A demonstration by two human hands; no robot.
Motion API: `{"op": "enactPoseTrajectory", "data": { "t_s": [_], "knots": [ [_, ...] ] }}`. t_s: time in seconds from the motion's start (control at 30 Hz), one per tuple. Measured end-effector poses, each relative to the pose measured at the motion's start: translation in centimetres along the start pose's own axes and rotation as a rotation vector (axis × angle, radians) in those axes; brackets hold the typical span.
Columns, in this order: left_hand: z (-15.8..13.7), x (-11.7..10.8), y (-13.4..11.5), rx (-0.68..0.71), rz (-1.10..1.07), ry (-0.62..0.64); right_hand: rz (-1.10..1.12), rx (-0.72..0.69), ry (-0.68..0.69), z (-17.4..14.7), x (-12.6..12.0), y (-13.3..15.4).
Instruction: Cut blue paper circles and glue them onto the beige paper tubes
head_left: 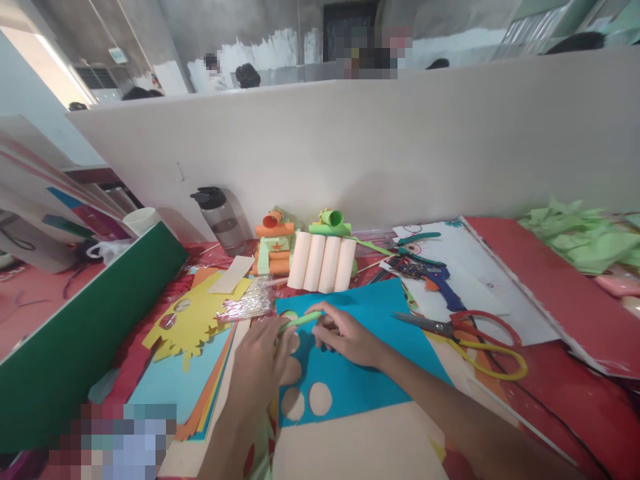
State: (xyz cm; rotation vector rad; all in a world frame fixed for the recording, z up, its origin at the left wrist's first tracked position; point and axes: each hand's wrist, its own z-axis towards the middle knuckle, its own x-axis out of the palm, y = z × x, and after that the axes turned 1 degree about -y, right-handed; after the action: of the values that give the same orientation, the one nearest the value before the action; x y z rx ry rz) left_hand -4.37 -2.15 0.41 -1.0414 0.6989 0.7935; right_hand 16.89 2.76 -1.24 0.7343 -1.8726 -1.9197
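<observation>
My left hand (260, 350) is closed on the left end of a narrow light green paper strip (304, 319). At the strip's other end, the curled fingers of my right hand (345, 333) pinch it. Both hands are over a blue paper sheet (370, 380), which has round holes cut in it. Pale discs or openings show at its left side, such as one round shape (320, 399) near the front edge. Beneath the blue sheet lies a peach sheet (360, 447). Part of the strip is hidden by my left fingers.
Behind the sheet stand peach paper tubes (323, 263), orange rolls (273, 263) and green rolls (331, 223). Scissors (470, 337) and a blue glue gun (443, 283) lie right. Yellow cut paper (187, 320), a bottle (220, 223) and a green board (95, 333) are left.
</observation>
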Motion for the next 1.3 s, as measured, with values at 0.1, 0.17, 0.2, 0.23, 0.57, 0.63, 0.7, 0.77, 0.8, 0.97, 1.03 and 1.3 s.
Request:
{"op": "enactPoseTrajectory", "data": {
  "t_s": [0.1, 0.17, 0.2, 0.23, 0.57, 0.63, 0.7, 0.77, 0.8, 0.97, 1.03, 1.3],
  "knots": [
    [-0.1, -1.3, 1.2, -0.076, 0.188, -0.139, 0.024, 0.014, -0.02, 0.1, -0.1, -0.3],
    [-0.2, -2.2, 1.9, -0.099, 0.298, -0.171, 0.024, 0.017, -0.019, 0.1, -0.1, -0.4],
    [-0.3, -2.5, 2.1, -0.113, 0.351, -0.185, 0.022, 0.019, -0.016, 0.2, -0.1, -0.4],
    [-0.3, -2.7, 2.3, -0.131, 0.398, -0.188, 0.02, 0.022, -0.013, 0.2, -0.2, -0.3],
    [-0.7, -2.1, 3.3, -0.242, 0.581, 0.116, 0.01, 0.029, -0.011, 0.1, -0.1, -0.4],
    [-0.7, -2.2, 3.3, -0.267, 0.617, 0.155, 0.006, 0.031, -0.008, 0.1, -0.1, -0.4],
    [-0.6, -2.3, 3.4, -0.289, 0.615, 0.214, 0.0, 0.031, -0.007, 0.1, -0.1, -0.4],
    [-0.5, -2.4, 3.5, -0.314, 0.595, 0.253, -0.004, 0.032, -0.012, 0.1, -0.1, -0.4],
    [-0.4, -2.3, 3.5, -0.318, 0.583, 0.261, -0.004, 0.032, -0.015, 0.1, -0.1, -0.4],
    [-0.1, -2.4, 2.8, -0.368, 0.54, 0.264, 0.0, 0.023, -0.015, 0.1, 0.0, -0.3],
    [0.1, -2.6, 2.5, -0.429, 0.514, 0.319, -0.003, 0.028, -0.019, 0.1, 0.0, -0.2],
    [0.3, -3.1, 1.8, -0.506, 0.459, 0.422, -0.001, 0.024, -0.01, 0.1, -0.1, -0.2]
  ]
}}
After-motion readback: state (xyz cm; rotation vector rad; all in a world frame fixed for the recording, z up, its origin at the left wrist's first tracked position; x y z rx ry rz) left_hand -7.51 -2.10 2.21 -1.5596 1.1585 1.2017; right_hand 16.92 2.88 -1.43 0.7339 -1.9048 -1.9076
